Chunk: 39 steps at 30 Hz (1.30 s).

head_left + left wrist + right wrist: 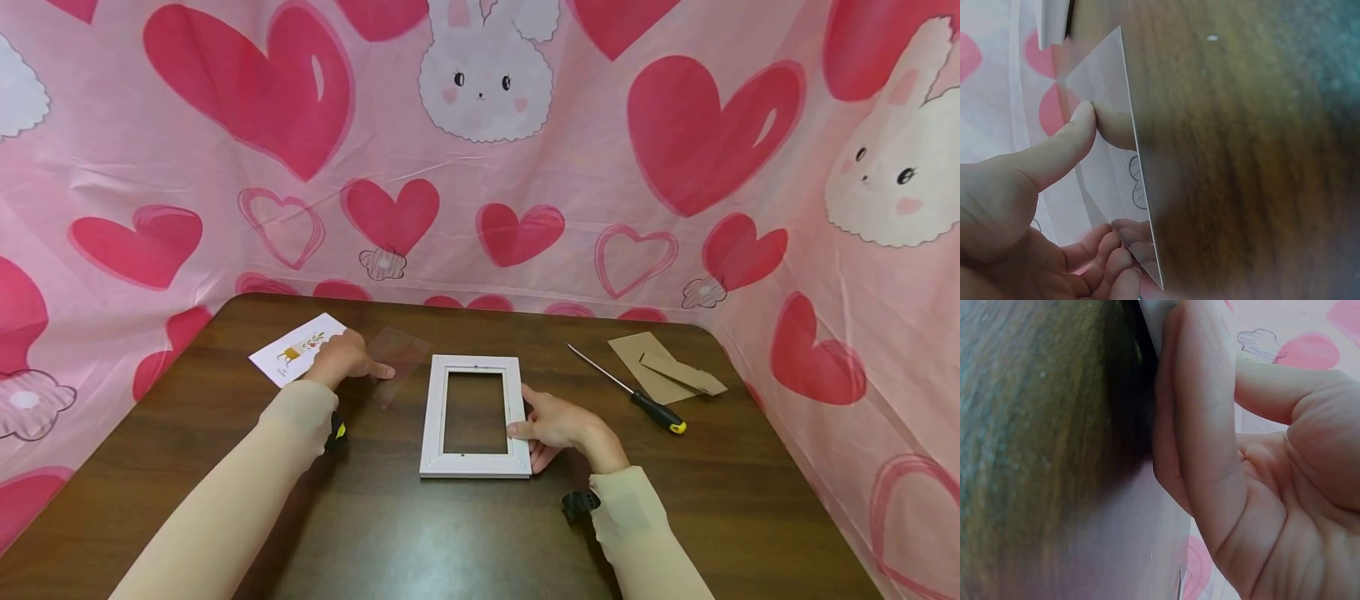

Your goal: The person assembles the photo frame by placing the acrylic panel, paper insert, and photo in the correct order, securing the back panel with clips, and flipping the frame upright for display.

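Note:
A white picture frame (432, 417) with a see-through opening lies on the table, its right side gripped by my right hand (558, 421), thumb on top and fingers along the outer edge. Left of it lies a clear sheet (408, 350), thin and shiny. My left hand (337, 358) reaches over this sheet; in the left wrist view its outstretched thumb (1082, 122) is at the sheet's surface and the other fingers (1107, 253) are at its edge. Partly behind the left hand is a white card (285, 354) with a printed picture. The right wrist view shows long fingers (1207, 425) against the frame.
A screwdriver (656, 411) with a black and yellow handle lies right of the frame. Beyond it are a brown cardboard backing (637, 346) and its folded strip (682, 372). Pink heart-patterned cloth (480, 175) surrounds the brown wooden table (375, 533).

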Each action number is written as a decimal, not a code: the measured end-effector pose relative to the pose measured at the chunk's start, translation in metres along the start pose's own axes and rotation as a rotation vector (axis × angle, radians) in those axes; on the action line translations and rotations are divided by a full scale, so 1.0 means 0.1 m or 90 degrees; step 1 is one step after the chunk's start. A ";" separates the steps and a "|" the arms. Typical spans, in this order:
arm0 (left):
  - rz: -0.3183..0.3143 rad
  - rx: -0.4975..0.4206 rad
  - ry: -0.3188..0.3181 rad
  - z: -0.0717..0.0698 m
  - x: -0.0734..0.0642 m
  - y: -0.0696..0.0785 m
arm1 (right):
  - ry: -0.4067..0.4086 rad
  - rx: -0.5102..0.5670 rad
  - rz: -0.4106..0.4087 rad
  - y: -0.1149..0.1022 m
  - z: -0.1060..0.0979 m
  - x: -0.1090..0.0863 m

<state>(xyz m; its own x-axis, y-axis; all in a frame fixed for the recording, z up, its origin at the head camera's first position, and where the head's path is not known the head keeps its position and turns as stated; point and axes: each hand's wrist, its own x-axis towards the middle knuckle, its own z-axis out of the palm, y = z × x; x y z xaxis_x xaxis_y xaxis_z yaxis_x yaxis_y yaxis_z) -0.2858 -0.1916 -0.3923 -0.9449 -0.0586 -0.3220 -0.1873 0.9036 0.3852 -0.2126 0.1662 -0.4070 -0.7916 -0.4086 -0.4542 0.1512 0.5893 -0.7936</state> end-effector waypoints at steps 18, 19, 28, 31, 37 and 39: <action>0.012 0.004 -0.033 -0.08 0.08 -0.05 | 0.010 -0.006 0.024 -0.01 -0.01 0.00; 0.010 0.003 -0.030 -0.08 0.08 -0.04 | 0.010 -0.006 0.024 -0.01 -0.01 0.00; 0.022 -0.017 -0.015 -0.14 0.02 -0.03 | 0.007 -0.005 0.025 -0.01 -0.01 0.00; 0.033 -0.008 -0.004 -0.16 0.00 -0.03 | 0.009 -0.007 0.025 -0.01 -0.02 -0.01; 0.053 0.009 0.017 -0.20 0.00 -0.03 | 0.009 -0.007 0.022 -0.01 -0.01 -0.01; 0.058 0.005 0.026 -0.21 -0.01 -0.03 | 0.009 -0.007 0.022 -0.01 -0.01 -0.01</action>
<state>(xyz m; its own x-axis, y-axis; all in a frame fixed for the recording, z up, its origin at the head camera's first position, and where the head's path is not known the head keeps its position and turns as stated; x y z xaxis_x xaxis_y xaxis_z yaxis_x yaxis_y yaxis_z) -0.2905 -0.2034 -0.3747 -0.9681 0.0065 -0.2507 -0.0987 0.9090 0.4048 -0.2121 0.1668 -0.4058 -0.7943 -0.3786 -0.4750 0.1720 0.6098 -0.7737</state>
